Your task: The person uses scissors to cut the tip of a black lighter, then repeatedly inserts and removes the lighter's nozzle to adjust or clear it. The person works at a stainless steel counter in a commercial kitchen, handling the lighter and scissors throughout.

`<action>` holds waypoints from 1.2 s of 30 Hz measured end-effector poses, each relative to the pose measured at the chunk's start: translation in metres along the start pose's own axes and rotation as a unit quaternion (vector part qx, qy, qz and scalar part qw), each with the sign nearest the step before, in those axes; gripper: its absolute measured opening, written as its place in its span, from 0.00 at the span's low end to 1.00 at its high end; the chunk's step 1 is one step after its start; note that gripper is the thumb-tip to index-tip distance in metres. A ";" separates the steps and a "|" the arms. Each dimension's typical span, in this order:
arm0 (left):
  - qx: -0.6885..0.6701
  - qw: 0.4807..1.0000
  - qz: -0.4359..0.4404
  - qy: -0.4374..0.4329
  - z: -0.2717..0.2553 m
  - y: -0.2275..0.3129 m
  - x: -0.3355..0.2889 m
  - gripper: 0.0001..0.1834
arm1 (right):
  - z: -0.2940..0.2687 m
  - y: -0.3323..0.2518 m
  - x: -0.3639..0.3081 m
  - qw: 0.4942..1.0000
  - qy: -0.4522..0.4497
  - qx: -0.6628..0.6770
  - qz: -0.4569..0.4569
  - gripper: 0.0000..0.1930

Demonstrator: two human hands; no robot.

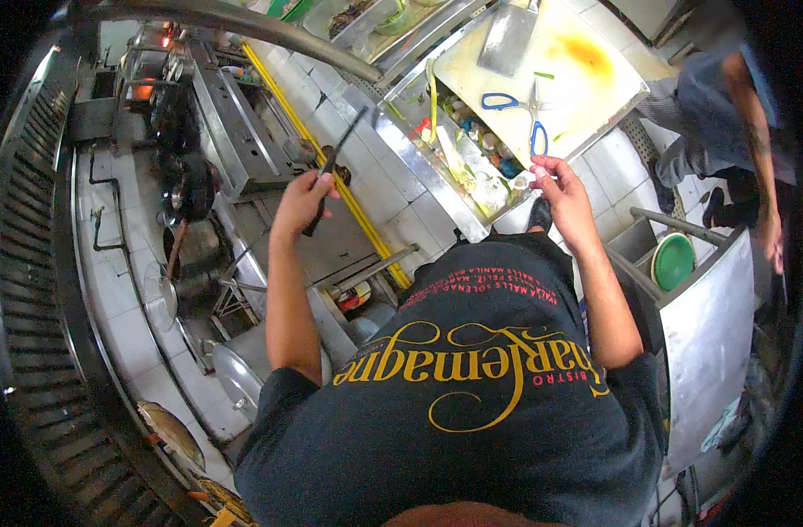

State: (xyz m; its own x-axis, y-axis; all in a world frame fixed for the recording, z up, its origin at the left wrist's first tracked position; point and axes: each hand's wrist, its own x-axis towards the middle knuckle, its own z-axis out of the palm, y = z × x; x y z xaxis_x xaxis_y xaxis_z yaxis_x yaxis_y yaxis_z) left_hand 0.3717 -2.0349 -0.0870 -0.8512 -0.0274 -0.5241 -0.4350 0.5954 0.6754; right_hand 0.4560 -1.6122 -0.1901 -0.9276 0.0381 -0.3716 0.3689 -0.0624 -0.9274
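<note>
My left hand (pixel 306 204) is closed around the black handle of a long, slim, dark knife-like tool (pixel 338 149), its narrow end pointing up and away to the right. To the right, my right hand (pixel 568 200) is raised with fingers loosely bent and thumb apart; I see nothing held in it. Its fingertips come close to the lower loop of blue-handled scissors (pixel 531 107), which lie spread on a pale cutting board (pixel 586 101). A cleaver (pixel 509 39) with a broad blade rests at the board's far edge. Beside the board, a metal bin (pixel 419 145) holds vegetable scraps and wrappers.
A metal rail (pixel 322 48) crosses the far side. Cooking equipment with dark pans (pixel 186 184) lines the left, beside a yellow pipe (pixel 283 110). Another person (pixel 744 114) stands at the right, near a steel surface (pixel 704 351) and a green round lid (pixel 673 262).
</note>
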 end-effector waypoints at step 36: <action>0.700 0.690 0.168 -0.076 0.033 0.190 0.147 0.22 | -0.072 0.058 -0.026 0.982 0.107 0.156 0.027 0.18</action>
State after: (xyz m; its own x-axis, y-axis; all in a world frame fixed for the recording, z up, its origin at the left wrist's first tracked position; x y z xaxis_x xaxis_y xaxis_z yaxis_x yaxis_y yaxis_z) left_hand 0.1739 -1.8988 -0.0525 -0.7479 0.3223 -0.5803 0.5797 0.7430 -0.3345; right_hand 0.5052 -1.5450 -0.2374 -0.8614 0.2318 -0.4520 0.3514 -0.3706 -0.8598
